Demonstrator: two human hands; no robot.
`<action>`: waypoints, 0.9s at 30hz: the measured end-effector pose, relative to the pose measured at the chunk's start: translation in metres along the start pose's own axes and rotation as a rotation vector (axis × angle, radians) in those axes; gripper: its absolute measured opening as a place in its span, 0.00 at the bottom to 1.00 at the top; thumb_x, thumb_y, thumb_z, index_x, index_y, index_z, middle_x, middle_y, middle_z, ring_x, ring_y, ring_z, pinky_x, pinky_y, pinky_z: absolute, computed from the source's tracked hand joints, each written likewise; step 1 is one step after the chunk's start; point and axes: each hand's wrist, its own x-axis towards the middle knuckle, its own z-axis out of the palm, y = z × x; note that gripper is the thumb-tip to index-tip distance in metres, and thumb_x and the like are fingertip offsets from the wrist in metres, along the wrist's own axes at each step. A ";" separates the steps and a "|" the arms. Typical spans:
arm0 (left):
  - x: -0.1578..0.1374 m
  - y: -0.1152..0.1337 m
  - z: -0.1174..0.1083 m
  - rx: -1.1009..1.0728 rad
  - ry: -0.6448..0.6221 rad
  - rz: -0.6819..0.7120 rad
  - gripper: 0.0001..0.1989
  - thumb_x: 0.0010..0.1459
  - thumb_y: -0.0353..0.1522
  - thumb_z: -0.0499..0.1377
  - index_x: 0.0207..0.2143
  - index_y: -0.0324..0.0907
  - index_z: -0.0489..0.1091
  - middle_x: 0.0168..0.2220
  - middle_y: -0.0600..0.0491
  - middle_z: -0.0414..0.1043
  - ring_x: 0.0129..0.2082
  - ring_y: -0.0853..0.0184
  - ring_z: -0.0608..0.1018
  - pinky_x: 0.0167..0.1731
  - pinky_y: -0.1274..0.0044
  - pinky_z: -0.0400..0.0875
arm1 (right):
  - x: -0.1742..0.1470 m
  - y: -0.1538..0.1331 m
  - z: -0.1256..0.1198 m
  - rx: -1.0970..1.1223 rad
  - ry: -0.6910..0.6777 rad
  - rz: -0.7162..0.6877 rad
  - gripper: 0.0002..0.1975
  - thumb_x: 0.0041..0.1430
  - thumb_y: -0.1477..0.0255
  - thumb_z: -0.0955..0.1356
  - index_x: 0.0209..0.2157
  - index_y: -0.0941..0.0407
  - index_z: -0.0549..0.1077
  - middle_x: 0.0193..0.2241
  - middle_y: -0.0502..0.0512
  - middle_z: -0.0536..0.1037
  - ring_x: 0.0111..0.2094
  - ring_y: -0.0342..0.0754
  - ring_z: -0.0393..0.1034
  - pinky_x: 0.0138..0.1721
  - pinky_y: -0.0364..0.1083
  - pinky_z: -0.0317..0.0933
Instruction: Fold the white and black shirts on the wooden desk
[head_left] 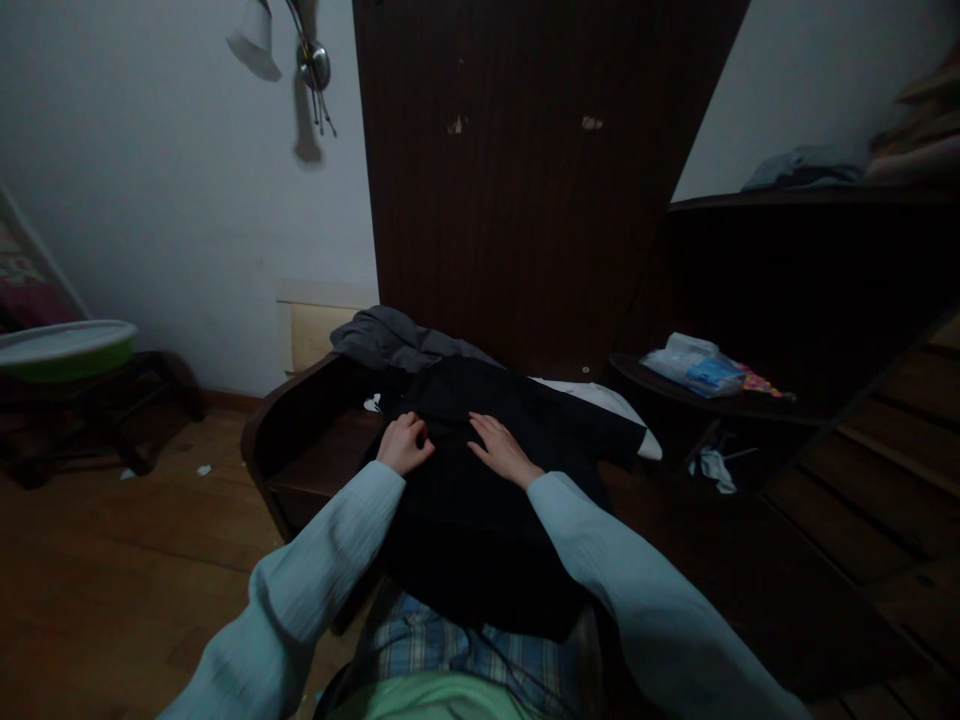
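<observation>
A black shirt (pixel 480 530) lies spread over the wooden bench and across my lap, one sleeve stretched out to the right. My left hand (pixel 405 443) is curled on its left part, the fingers bent in against the cloth as if pinching it. On the middle of the shirt rests my right hand (pixel 501 450), open, with fingers stretched and palm down. A grey garment (pixel 397 338) is bunched behind the shirt. White cloth (pixel 607 400) shows from behind the sleeve. The dark fabric hides folds and seams.
The bench's curved armrest (pixel 259 440) is at my left. A dark shelf unit (pixel 810 200) stands right, with a plastic packet (pixel 697 365) on a lower shelf. At far left, a green basin (pixel 67 350) sits on a stool (pixel 105 405). A wall lamp (pixel 313 65) hangs above.
</observation>
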 end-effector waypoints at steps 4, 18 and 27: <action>0.000 0.001 0.000 -0.008 -0.019 0.026 0.03 0.46 0.31 0.53 0.22 0.42 0.63 0.32 0.50 0.65 0.35 0.63 0.68 0.36 0.72 0.62 | 0.000 -0.001 -0.001 0.011 0.006 0.015 0.20 0.56 0.69 0.61 0.50 0.59 0.62 0.54 0.62 0.62 0.55 0.51 0.54 0.53 0.53 0.53; 0.002 -0.010 0.006 -0.299 -0.071 0.136 0.12 0.51 0.31 0.48 0.32 0.41 0.70 0.45 0.49 0.69 0.45 0.64 0.69 0.47 0.70 0.63 | -0.008 0.039 -0.037 0.168 0.630 0.400 0.11 0.53 0.74 0.57 0.36 0.58 0.67 0.38 0.60 0.70 0.43 0.49 0.63 0.47 0.49 0.57; 0.007 -0.019 0.019 -0.357 -0.108 0.103 0.14 0.51 0.32 0.48 0.35 0.42 0.71 0.44 0.49 0.71 0.48 0.63 0.69 0.49 0.68 0.62 | -0.076 0.119 -0.100 0.015 0.625 1.388 0.24 0.46 0.70 0.65 0.46 0.64 0.61 0.47 0.72 0.64 0.50 0.59 0.57 0.48 0.55 0.51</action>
